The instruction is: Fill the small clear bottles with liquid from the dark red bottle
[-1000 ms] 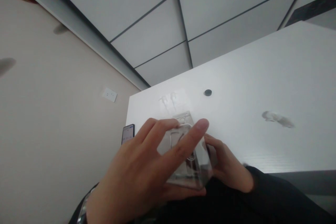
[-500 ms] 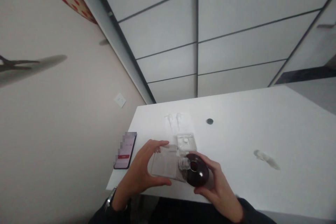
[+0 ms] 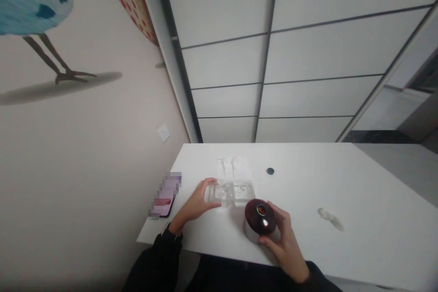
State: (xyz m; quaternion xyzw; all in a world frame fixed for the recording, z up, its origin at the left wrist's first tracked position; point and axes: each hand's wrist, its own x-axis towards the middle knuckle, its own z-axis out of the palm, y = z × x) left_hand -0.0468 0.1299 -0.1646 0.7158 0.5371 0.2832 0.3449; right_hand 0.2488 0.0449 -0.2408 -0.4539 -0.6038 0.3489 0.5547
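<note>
My left hand (image 3: 198,203) is curved around a clear square bottle (image 3: 223,195) on the table, thumb and fingers on either side. Beside it on the right stands a second clear bottle (image 3: 243,193). In my right hand (image 3: 282,235) is a round container with a glossy dark red domed lid (image 3: 256,212); its lower part is pale and a ringed hole shows in the top. The container is tilted a little and sits near the table's front edge. Behind the bottles lie two whitish, see-through pump tops (image 3: 235,166), too faint to make out fully.
On the white table (image 3: 301,182) are a phone (image 3: 167,198) at the left edge, a small dark disc (image 3: 270,171) towards the back, and a crumpled pale strip (image 3: 330,219) on the right. A wall socket (image 3: 163,132) is at the left; white panelled doors (image 3: 222,100) rise behind.
The left-hand bottle has moved away from the red-topped container and back beside the other bottle. The container's top has turned upward. The view has shifted.
</note>
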